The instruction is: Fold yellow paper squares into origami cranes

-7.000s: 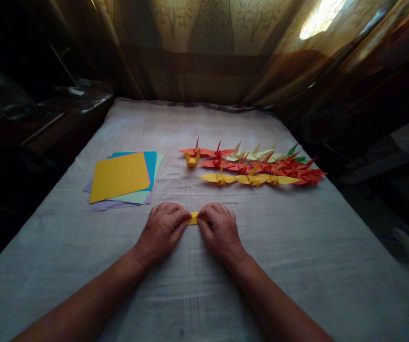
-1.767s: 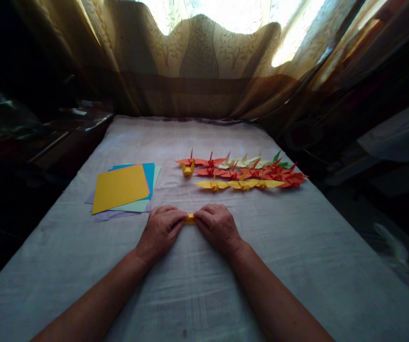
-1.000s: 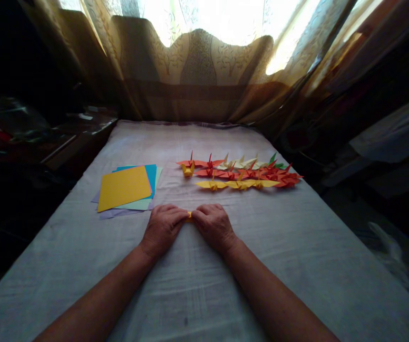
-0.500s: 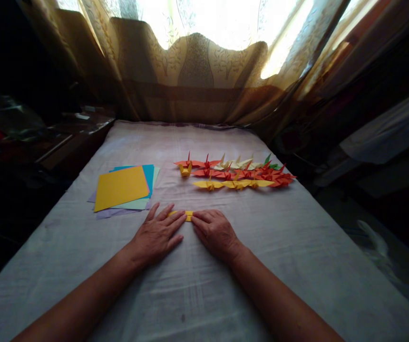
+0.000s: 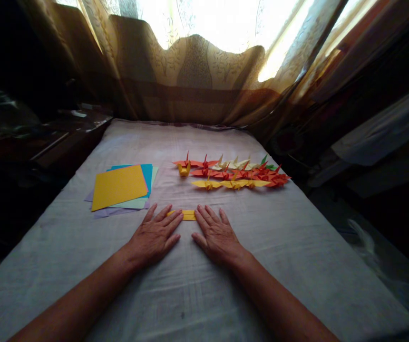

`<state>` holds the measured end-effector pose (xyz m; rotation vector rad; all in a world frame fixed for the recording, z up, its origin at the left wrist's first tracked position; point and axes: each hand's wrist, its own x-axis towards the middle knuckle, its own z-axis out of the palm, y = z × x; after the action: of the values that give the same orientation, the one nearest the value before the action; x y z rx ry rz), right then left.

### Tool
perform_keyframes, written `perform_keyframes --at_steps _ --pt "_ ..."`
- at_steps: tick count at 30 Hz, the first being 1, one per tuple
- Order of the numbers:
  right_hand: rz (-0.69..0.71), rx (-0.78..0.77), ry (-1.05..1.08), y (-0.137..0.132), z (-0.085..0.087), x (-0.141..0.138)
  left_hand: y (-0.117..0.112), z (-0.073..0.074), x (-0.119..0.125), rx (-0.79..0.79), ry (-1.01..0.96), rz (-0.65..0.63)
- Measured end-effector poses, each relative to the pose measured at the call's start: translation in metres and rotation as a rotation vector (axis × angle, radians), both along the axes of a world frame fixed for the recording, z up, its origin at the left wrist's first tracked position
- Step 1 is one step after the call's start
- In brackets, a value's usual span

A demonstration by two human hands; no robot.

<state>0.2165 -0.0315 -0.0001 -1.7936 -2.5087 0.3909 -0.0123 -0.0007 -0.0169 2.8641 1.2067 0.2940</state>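
Note:
A small folded yellow paper (image 5: 186,215) lies on the cloth-covered table (image 5: 297,247), between my two hands. My left hand (image 5: 153,234) lies flat with fingers stretched out, its fingertips on the paper's left end. My right hand (image 5: 216,234) is also flat and open, its fingers touching the paper's right end. Neither hand grips anything.
A stack of coloured paper sheets (image 5: 121,187), yellow on top, lies to the left. Several folded paper cranes (image 5: 231,172) in orange, red, yellow, cream and green sit in rows beyond my hands. Curtains (image 5: 197,71) hang behind the table; dark clutter lies at the left.
Both hands went from curled over the yellow paper to lying flat with fingers spread. They slid apart a little, uncovering more of the paper.

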Motion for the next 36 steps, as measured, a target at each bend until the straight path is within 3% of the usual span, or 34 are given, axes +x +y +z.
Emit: perform_keyframes --at_steps 17,22,27,32,36 --pt "-0.035 -0.028 0.02 -0.001 0.004 -0.001 -0.012 0.009 -0.032 0.025 0.048 0.092" --pt "-0.037 0.031 0.041 -0.001 -0.001 -0.002 -0.005 0.026 -0.032 0.045 0.005 0.186" --pt "-0.045 0.055 0.054 -0.001 -0.003 -0.003 0.012 0.043 -0.008 0.059 -0.065 0.273" --pt "-0.055 0.124 0.042 -0.002 -0.005 -0.004 0.021 0.03 0.021 0.03 -0.148 0.26" --pt "-0.106 0.207 0.06 -0.003 -0.008 -0.003 0.02 0.014 0.025 0.024 -0.203 0.281"
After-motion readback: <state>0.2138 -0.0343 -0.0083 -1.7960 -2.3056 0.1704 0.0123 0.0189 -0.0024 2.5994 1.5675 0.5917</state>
